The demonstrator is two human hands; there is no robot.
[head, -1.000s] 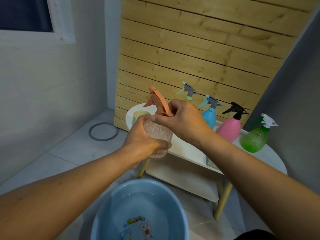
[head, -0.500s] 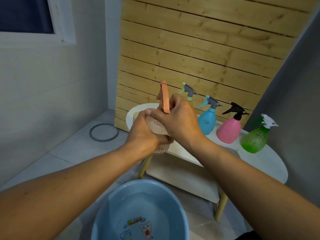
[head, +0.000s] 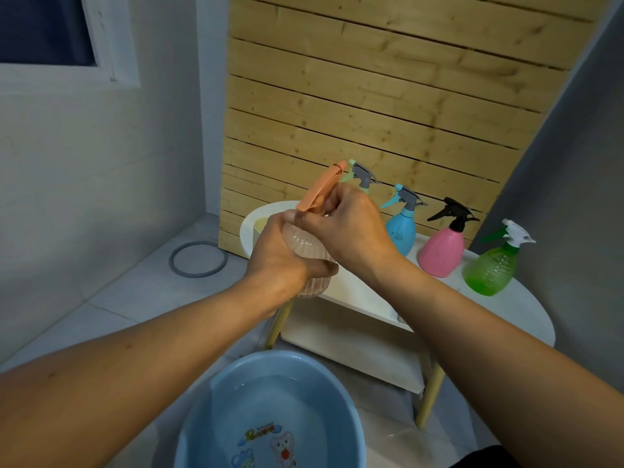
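I hold a clear ribbed spray bottle point(head: 305, 246) in the air in front of the white table point(head: 526, 309). My left hand point(head: 282, 258) grips its round body from the left. My right hand point(head: 351, 228) is curled round the neck under the orange trigger head point(head: 320, 189), whose nozzle points up and to the right. Most of the bottle is hidden by my fingers.
Several more spray bottles stand on the table: a blue one point(head: 401, 228), a pink one with a black head point(head: 442, 248), a green one point(head: 493, 268) and one partly hidden behind my hands point(head: 363, 172). A blue basin point(head: 270, 413) with water sits on the floor below. A grey ring point(head: 197, 258) lies on the tiles.
The orange trigger head has turned on the bottle: its nozzle pointed left, then toward the wall, and now points up and right. My hands stay in about the same place.
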